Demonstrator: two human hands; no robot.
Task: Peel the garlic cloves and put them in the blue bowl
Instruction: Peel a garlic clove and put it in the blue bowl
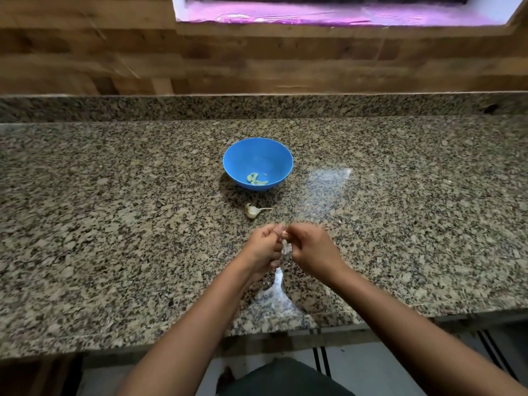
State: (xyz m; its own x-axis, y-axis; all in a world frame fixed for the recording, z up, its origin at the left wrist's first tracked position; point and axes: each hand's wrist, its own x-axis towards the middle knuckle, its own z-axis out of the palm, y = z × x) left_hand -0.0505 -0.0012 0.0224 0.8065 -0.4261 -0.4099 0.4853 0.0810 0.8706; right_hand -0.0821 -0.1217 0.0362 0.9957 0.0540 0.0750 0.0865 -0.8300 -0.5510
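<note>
Both hands meet over the granite bench (pixel 114 195), pinching a pale bit (pixel 284 233) between their fingertips, on the near side of the blue bowl (pixel 274 155).

The left hand (pixel 264 248) and the right hand (pixel 310 248) both have their fingers curled, with the tips drawn together around the pale bit; it is too small and blurred to tell whether it is garlic or skin. An unpeeled garlic clove (pixel 252 211) with a thin tail lies on the bench between the hands and the bowl, apart from both. The bowl stands upright near the middle of the bench and holds a few pale greenish peeled pieces (pixel 256 179) at its bottom. A clear plastic sheet (pixel 328 190) lies on the bench to the right of the bowl and runs down under the hands toward the near edge. Behind the bench rises a wooden wall (pixel 257 61).
</note>
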